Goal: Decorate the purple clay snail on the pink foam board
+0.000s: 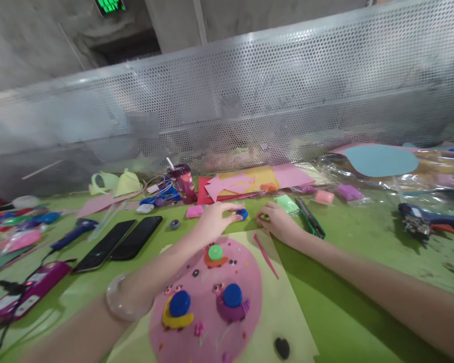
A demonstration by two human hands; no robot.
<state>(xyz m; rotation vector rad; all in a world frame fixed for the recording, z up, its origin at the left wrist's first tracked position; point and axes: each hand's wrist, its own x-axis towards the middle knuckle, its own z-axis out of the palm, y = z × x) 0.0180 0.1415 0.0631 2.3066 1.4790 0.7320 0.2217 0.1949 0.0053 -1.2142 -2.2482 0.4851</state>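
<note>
My left hand (217,218), with a pale bracelet (125,297) on its wrist, pinches a small blue round piece (242,214) on the table. To its right, my right hand (278,221) has its fingers curled in; whether something tiny is between them I cannot make out. Below both hands lies a pale yellow sheet (287,307) with a pink round (208,282) on it. The round carries snail-like clay figures: an orange one (215,255) with a green disc, a yellow one (176,315) and a purple one (232,302) with blue discs. A thin pink tool (266,256) lies on the sheet.
Two dark phones (136,237), a glue gun (75,234) and a magenta box with cables (30,292) are at left. A drink cup (182,181) and coloured paper (245,181) stand behind. A green cutter (310,217) and pliers (419,222) lie at right.
</note>
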